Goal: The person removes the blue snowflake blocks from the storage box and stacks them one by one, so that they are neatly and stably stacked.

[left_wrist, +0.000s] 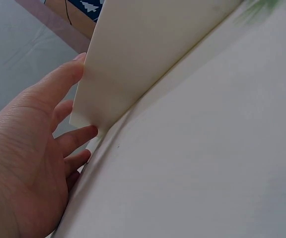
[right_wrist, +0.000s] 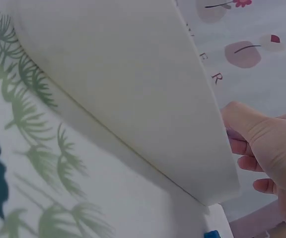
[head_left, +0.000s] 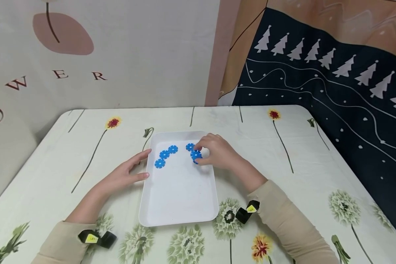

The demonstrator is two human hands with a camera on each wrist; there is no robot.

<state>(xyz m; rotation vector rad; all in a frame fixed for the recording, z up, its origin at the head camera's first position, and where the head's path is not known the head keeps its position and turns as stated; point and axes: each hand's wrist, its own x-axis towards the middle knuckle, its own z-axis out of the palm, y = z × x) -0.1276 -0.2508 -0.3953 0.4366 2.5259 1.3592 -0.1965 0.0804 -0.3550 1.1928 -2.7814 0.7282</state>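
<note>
Small blue snowflake-shaped plastic discs lie in a white tray [head_left: 178, 198]. A chain of three discs [head_left: 164, 154] is at its upper left. At its upper right my right hand [head_left: 216, 150] has its thumb and index finger on either side of a blue disc [head_left: 195, 155]. Another disc [head_left: 190, 147] lies just beyond it, and part of one more shows by the thumb. My left hand [head_left: 123, 174] rests against the tray's left side, fingers spread; in the left wrist view its fingertips touch the tray wall [left_wrist: 133, 59]. The tray wall [right_wrist: 133, 79] hides the right fingertips in the right wrist view.
A flower-printed cloth [head_left: 270, 146] covers the table under the tray. Behind stand a pale lettered backdrop [head_left: 151, 55] and a dark cloth with white trees [head_left: 316, 80]. Each sleeve carries a black strap with a yellow label [head_left: 91, 238].
</note>
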